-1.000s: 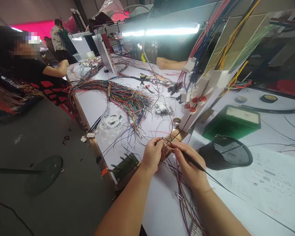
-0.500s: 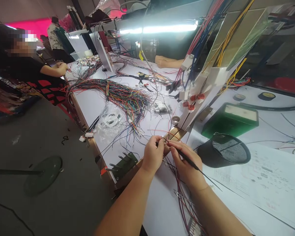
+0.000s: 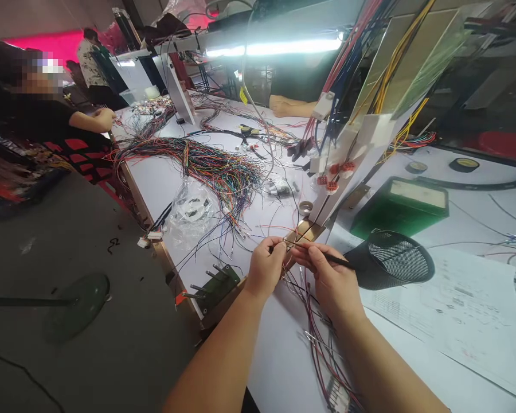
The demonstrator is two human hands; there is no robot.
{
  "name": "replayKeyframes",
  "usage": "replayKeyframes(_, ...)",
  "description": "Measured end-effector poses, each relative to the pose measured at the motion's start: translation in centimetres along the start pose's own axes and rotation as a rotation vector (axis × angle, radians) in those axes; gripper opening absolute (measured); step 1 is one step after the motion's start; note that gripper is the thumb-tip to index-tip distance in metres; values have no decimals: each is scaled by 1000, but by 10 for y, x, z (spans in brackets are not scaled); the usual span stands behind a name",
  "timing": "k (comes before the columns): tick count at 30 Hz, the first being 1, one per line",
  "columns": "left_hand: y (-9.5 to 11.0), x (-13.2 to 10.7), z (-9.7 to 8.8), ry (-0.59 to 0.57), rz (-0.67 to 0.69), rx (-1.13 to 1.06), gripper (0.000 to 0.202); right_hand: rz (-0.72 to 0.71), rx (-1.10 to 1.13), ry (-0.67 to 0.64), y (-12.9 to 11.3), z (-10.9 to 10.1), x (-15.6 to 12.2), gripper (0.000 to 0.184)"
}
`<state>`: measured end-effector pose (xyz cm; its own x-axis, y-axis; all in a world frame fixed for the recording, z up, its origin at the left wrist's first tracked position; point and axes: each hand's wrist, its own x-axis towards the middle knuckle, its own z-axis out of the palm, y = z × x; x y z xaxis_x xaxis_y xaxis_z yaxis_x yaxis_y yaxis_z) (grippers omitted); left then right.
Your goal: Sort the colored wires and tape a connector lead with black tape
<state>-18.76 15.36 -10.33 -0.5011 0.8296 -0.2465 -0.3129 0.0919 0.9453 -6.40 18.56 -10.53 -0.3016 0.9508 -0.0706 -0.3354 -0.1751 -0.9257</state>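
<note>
My left hand (image 3: 265,267) is closed in a pinch near the table's edge. A small, pale piece shows at its fingertips, too small to name. From the right, my right hand (image 3: 331,275) is shut on a slim black tool (image 3: 340,261), gripped like a pen. The tool's thin tip meets the left fingertips; whether it is a pick or tweezers cannot be made out. Below both hands, dark red and black wires (image 3: 316,344) with metal ends run down the white table top. Beside my left hand stands a green block with metal pins (image 3: 215,287).
A black mesh cup (image 3: 395,261) lies tipped beside a green box (image 3: 404,206), with a printed sheet (image 3: 460,310) near it. A large wire bundle (image 3: 215,169) spreads across the table. An upright post (image 3: 348,155) carries wires and connectors. Co-workers stand at the left and across.
The tool in my right hand has swung from a steep slant to nearly level, and the right fingers have shifted round it. My left hand stays in nearly the same place.
</note>
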Motion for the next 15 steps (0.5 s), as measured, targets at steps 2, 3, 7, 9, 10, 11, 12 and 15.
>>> replayKeyframes(2, 3, -1, 2, -45, -76, -163, 17, 19, 131, 4, 2, 1, 1, 23)
replayKeyframes(3, 5, -1, 2, -60, -102, -213, 18, 32, 173, 7, 2, 2, 2, 23)
replayKeyframes(7, 11, -2, 2, -125, -163, -270, 22, 80, 240, 1, 3, 5, 1, 25)
replayKeyframes(9, 11, -2, 2, -118, -177, -298, 25, 49, 195, -8, 4, 5, 0, 25)
replayKeyframes(10, 11, -2, 1, -100, -178, -308, 26, 15, 131, -14, 3, 5, -2, 25)
replayKeyframes(11, 11, -1, 1, -81, -170, -310, 28, -31, 32, -25, 2, 5, -3, 25)
replayKeyframes(12, 9, 0, 0, -69, -153, -307, 31, -86, -86, -41, 0, 5, -5, 24)
replayKeyframes(15, 5, 4, -2, -44, -79, -236, 42, -257, -337, -95, -12, 8, -8, 20)
